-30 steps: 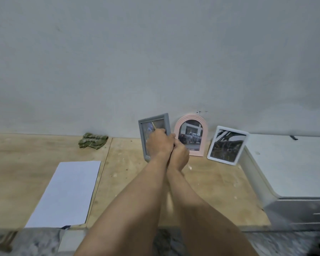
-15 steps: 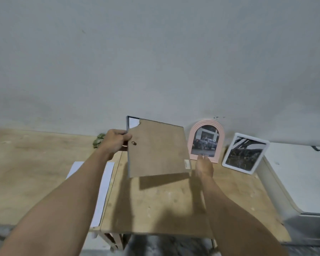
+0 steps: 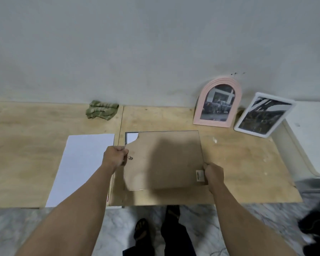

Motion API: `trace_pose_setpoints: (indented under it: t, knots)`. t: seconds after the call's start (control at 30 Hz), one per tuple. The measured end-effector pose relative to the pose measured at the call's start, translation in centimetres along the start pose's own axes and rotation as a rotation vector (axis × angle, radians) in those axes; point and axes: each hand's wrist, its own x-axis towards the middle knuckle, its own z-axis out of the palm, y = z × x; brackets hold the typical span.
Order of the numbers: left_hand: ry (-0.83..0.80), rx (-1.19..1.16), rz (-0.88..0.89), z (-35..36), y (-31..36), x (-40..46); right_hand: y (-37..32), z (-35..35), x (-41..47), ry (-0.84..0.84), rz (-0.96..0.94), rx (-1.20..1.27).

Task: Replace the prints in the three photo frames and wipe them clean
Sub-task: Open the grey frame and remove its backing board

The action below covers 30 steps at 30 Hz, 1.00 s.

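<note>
The grey photo frame [image 3: 162, 159] lies face down on the wooden table, brown backing board up, with a broken corner at its top left showing white beneath. My left hand [image 3: 115, 157] grips its left edge near a small metal hanger. My right hand [image 3: 213, 173] holds its lower right corner by a small label. A pink arched frame [image 3: 218, 102] and a white rectangular frame [image 3: 264, 114] lean against the wall at the back right, each holding a dark print. A white sheet of paper [image 3: 81, 167] lies left of the grey frame.
A folded green cloth [image 3: 101, 109] sits by the wall at the back. A white appliance [image 3: 310, 145] stands at the table's right end. The table's front edge [image 3: 174, 204] is near me, with my feet on marble floor below.
The grey frame was taken from its upright spot by the wall, turned over and laid face down on the table. Both hands came down with it, and the view tilted downward.
</note>
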Motion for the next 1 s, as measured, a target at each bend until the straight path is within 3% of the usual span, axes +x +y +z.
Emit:
trace_pose_setpoints:
  t: [0.13, 0.27, 0.43, 0.6, 0.73, 1.0]
  knots:
    - [0.137, 0.233, 0.004, 2.2, -2.6, 0.8, 2.8, 1.7, 0.6, -0.015, 0.02, -0.111]
    - [0.16, 0.365, 0.022, 3.8, -3.4, 0.8, 3.9, 2.9, 0.7, 0.014, -0.02, -0.194]
    - [0.243, 0.605, 0.155, 4.5, -3.6, 0.9, 3.7, 3.5, 0.4, 0.062, -0.06, -0.221]
    - [0.107, 0.739, 0.341, 6.1, -1.5, 2.6, 5.3, 3.2, -1.3, -0.001, -0.3, -0.281]
    - [0.073, 0.783, 0.242, 7.0, -0.8, 3.9, 6.1, 3.5, -2.8, -0.145, -0.335, -0.566]
    - [0.063, 0.764, 0.025, 8.0, 1.1, 5.0, 7.0, 4.2, -2.5, -0.093, -0.367, -0.658]
